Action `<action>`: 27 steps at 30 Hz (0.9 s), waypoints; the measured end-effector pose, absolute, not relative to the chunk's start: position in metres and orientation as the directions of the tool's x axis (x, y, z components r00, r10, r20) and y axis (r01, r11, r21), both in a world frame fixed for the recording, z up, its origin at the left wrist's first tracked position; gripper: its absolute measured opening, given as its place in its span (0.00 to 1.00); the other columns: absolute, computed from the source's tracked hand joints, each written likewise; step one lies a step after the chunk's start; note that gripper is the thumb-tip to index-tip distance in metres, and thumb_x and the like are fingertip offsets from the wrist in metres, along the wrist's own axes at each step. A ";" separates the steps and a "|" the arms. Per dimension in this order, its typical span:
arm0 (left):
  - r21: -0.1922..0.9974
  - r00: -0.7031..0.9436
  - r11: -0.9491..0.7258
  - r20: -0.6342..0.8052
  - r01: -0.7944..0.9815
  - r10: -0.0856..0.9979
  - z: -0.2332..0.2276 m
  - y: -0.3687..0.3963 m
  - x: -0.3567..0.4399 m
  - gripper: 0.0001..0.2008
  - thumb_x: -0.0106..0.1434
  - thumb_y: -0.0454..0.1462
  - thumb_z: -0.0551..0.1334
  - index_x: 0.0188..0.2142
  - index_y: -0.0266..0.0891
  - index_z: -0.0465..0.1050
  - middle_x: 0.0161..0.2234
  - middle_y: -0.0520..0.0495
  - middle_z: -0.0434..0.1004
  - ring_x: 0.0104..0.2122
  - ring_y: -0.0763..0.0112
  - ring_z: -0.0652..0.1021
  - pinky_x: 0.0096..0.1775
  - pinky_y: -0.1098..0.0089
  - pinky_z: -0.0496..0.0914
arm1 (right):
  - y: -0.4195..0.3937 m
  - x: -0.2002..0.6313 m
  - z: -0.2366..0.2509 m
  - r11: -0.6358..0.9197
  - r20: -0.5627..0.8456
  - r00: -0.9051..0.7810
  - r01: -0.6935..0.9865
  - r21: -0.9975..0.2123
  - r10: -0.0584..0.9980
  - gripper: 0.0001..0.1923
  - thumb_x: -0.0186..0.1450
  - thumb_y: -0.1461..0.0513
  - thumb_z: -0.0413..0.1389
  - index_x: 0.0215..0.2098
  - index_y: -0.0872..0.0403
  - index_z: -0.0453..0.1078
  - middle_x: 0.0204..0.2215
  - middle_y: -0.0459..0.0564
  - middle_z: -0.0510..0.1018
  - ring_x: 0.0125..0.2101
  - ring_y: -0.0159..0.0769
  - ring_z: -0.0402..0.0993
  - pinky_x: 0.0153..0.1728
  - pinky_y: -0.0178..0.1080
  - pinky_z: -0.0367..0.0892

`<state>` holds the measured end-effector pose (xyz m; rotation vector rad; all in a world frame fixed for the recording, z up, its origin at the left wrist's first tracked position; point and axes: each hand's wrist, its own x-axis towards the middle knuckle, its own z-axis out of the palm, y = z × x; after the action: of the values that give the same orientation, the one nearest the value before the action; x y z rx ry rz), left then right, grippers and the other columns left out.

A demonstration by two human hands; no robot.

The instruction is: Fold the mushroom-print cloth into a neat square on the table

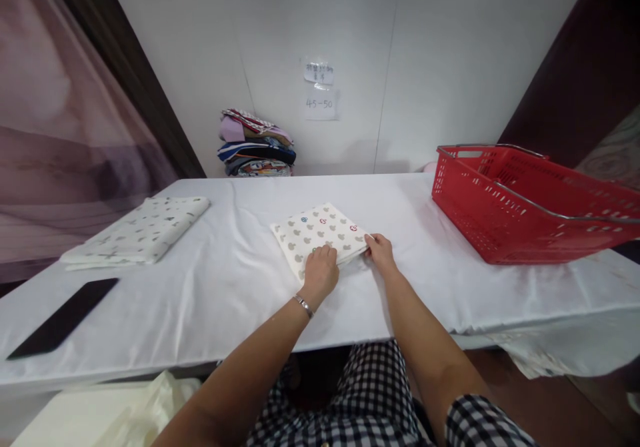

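Observation:
A folded white cloth (320,234) printed with grey mouse-head shapes and a few coloured motifs lies flat on the table, turned at an angle to me. My left hand (321,272) is on its near edge, fingers curled down and closed against the fabric; the fingertips are partly hidden. At the cloth's right corner, my right hand (380,250) pinches the layered edge between thumb and fingers.
A white-covered table (225,307) spans the view. On the left lie another folded printed cloth (145,230) and a flat black board (65,317). A red basket (520,214) stands at the right. Folded fabrics (257,147) are stacked by the back wall.

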<state>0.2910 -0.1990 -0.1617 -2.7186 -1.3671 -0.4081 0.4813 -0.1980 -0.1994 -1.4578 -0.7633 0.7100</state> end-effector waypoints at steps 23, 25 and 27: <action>0.085 0.568 -0.650 0.410 0.755 0.713 -0.176 -0.205 0.254 0.05 0.58 0.33 0.60 0.35 0.40 0.65 0.36 0.44 0.70 0.37 0.60 0.68 0.40 0.61 0.64 | -0.193 0.485 -0.213 -0.056 0.122 0.648 0.247 -0.967 0.751 0.18 0.53 0.50 0.54 0.29 0.57 0.71 0.15 0.40 0.64 0.16 0.28 0.60 0.18 0.31 0.57; 0.107 0.575 -0.669 0.424 0.735 0.700 -0.179 -0.206 0.252 0.04 0.59 0.33 0.59 0.35 0.40 0.65 0.36 0.44 0.70 0.37 0.61 0.69 0.40 0.62 0.64 | -0.193 0.485 -0.214 -0.051 0.145 0.651 0.272 -0.961 0.745 0.18 0.53 0.50 0.54 0.29 0.57 0.72 0.15 0.42 0.66 0.17 0.29 0.61 0.19 0.32 0.57; 0.138 0.575 -0.685 0.440 0.715 0.689 -0.181 -0.208 0.247 0.05 0.60 0.33 0.59 0.37 0.40 0.66 0.36 0.45 0.70 0.37 0.62 0.69 0.40 0.62 0.64 | -0.193 0.486 -0.215 -0.049 0.159 0.652 0.288 -0.956 0.741 0.19 0.52 0.50 0.55 0.29 0.57 0.72 0.16 0.43 0.67 0.19 0.29 0.61 0.19 0.32 0.58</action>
<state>0.2473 -0.2081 -0.1807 -2.7397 -1.2221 -0.7288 0.4863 -0.1928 -0.2155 -1.6289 -0.8615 0.4536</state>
